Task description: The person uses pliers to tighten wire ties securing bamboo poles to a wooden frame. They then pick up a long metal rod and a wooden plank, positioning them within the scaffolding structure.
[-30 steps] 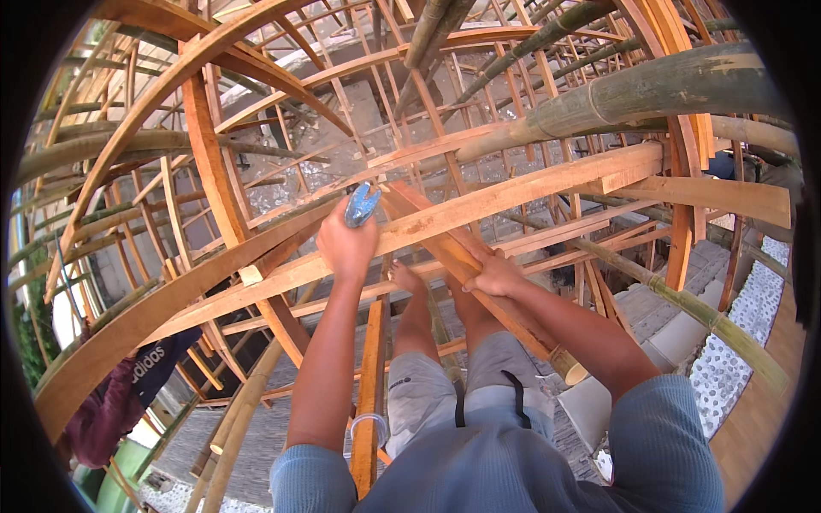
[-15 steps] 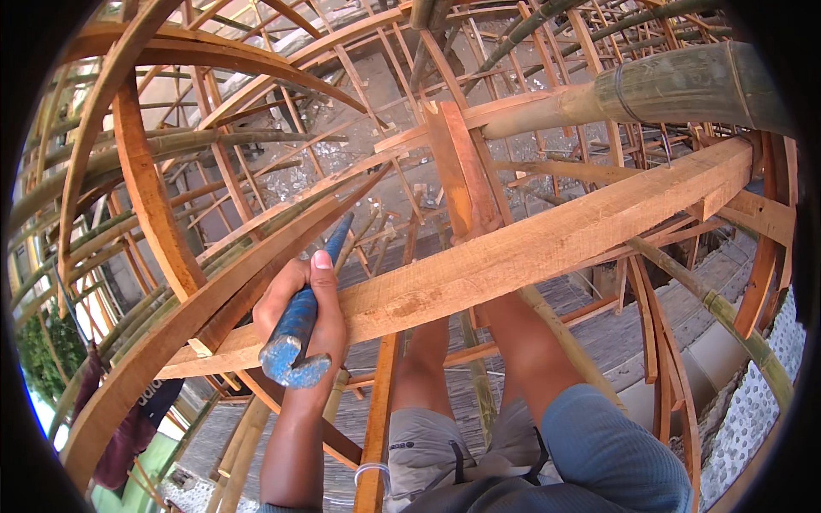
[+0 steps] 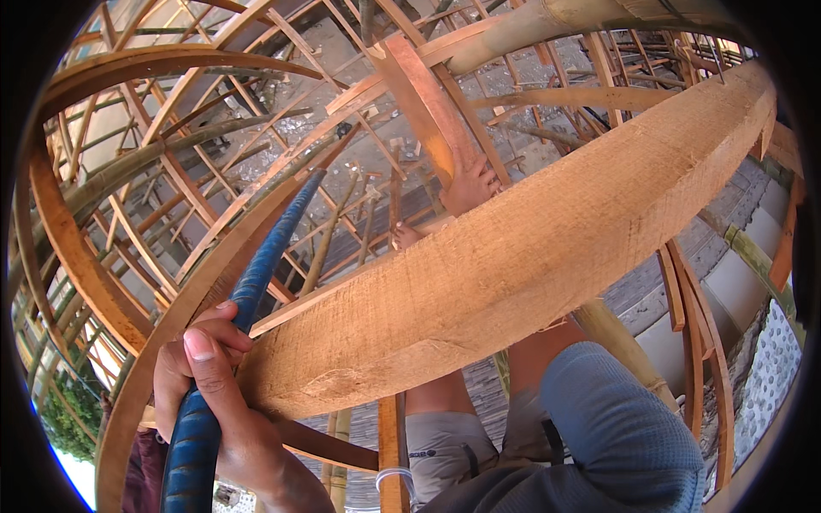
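Note:
My left hand [image 3: 226, 402] is wrapped around a blue ribbed metal bar [image 3: 272, 248], thumb folded over it. The bar slants from the lower left up toward the centre; its lower end runs out of the picture. Close beside that hand is the left end of a thick, rough-sawn wooden beam [image 3: 479, 295], which crosses the view up to the right. Beyond the beam, my right hand [image 3: 469, 188] appears to grip the near end of a reddish board [image 3: 423, 94], fingers bent. The beam hides most of my right forearm.
Curved timber strips [image 3: 85, 256] and poles form a lattice on the left. A thick bamboo pole [image 3: 547, 30] spans the upper right. Below lies a rubble-strewn ground [image 3: 282, 68]. Part of a bare foot [image 3: 406, 235] shows past the beam.
My left hand has moved left and down with the bar, which now shows its long shaft; its hooked end has left the view. The beam looks larger and nearer.

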Demonstrator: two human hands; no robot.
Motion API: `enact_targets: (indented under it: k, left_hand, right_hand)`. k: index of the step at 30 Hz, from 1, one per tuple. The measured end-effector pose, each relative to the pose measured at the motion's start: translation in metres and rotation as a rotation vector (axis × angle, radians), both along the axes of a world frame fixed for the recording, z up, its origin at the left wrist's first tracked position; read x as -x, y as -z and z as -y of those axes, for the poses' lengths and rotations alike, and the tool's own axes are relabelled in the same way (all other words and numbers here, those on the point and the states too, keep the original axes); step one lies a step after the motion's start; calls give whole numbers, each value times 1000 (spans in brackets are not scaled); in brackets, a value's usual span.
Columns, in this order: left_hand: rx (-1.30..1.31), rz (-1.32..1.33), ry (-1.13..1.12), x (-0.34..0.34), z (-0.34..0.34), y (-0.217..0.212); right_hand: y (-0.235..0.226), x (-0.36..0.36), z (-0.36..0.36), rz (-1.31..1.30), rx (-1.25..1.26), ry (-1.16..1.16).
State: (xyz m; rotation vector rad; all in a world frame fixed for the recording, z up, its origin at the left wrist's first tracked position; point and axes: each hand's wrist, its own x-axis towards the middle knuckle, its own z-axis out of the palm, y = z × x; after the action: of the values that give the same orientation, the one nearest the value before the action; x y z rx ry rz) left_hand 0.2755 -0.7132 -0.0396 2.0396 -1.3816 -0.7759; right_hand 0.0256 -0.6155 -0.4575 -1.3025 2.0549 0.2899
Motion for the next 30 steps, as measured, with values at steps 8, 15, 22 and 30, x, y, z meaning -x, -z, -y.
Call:
enact_targets:
  k: [8, 15, 22, 30]
  left_hand:
    - [-57, -15, -7, 0, -3, -1]
    - [8, 147, -8, -1, -10, 6]
    - [125, 135, -102, 9, -15, 13]
    - [223, 85, -84, 8, -16, 24]
  right_hand:
    - [27, 36, 5, 17, -59, 39]
    - [90, 43, -16, 13, -111, 41]
    - [138, 40, -39, 8, -171, 53]
    - [180, 36, -36, -8, -173, 78]
